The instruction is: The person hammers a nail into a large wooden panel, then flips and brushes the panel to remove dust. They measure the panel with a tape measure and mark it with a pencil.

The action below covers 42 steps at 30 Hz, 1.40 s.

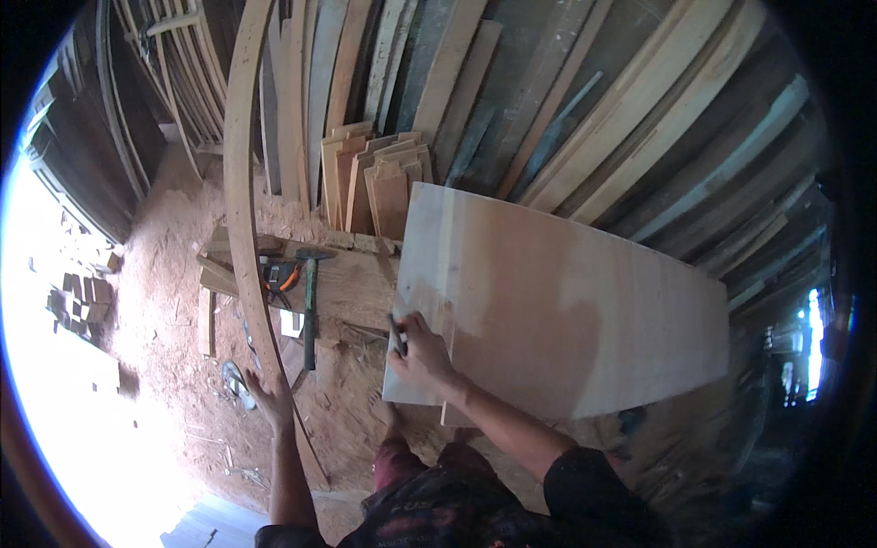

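My left hand [271, 400] lies against a long, narrow wooden plank [240, 164], its fingers stretched out. The plank rises past the top of the view and looks bowed. Closed around a short, dark, pen-like tool [396, 334], my right hand [423, 354] is over the left end of a wide, pale wooden panel [548, 310]. A seam runs near that end of the panel. Between my hands, a hammer [311, 310] with a dark handle lies on a rough wooden bench [356, 288]. An orange and black tape measure [281, 276] sits beside it, partly behind the plank.
Short board offcuts [379, 178] stand stacked beyond the bench. Tall planks [630, 119] lean along the back and right. Sawdust covers the floor [174, 274], where a sandal [236, 384] lies near my left hand. Wood blocks [87, 297] are piled at the bright left side.
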Each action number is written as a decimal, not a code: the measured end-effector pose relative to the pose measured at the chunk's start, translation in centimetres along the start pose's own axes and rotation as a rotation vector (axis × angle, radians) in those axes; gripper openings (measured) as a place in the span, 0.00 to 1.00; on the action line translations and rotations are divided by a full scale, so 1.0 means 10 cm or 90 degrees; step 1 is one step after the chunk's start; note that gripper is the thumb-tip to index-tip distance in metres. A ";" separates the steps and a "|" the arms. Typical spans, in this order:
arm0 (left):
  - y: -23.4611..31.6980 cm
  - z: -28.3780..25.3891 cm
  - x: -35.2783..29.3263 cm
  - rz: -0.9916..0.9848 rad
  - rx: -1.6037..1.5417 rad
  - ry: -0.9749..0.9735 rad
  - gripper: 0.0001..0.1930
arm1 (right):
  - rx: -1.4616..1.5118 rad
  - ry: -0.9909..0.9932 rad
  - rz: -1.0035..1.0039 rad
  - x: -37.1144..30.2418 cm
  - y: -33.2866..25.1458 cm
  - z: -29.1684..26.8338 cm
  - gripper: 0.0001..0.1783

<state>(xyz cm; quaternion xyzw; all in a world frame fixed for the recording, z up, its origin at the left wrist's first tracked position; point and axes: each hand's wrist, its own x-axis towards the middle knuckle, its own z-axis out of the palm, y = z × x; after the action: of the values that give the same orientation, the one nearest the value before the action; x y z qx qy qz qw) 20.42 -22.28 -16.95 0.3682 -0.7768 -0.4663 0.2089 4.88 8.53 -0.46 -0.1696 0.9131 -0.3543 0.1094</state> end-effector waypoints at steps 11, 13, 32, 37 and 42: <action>-0.63 0.06 -2.05 -0.507 -0.021 -0.438 0.50 | 0.421 0.198 0.279 -2.33 1.13 -0.48 0.14; -0.69 -0.02 -2.25 -0.605 -0.036 -0.425 0.51 | 0.526 0.368 0.399 -3.05 1.74 -0.72 0.17; 0.37 0.26 -3.38 -0.491 -0.049 -0.480 0.34 | 0.126 0.242 0.041 -3.97 1.89 -0.73 0.14; 0.45 0.13 -3.56 -0.551 0.027 -0.498 0.33 | 0.647 0.496 0.403 -4.42 2.80 -1.75 0.19; 0.35 -0.21 -3.23 -0.543 0.060 -0.502 0.31 | 0.675 0.932 0.448 -4.92 3.71 -2.27 0.22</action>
<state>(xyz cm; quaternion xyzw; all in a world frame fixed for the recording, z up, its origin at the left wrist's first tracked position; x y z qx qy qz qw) 41.21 2.28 -12.27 0.4561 -0.5987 -0.5758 -0.3194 34.23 67.13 -5.44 0.4470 0.4756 -0.6848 -0.3242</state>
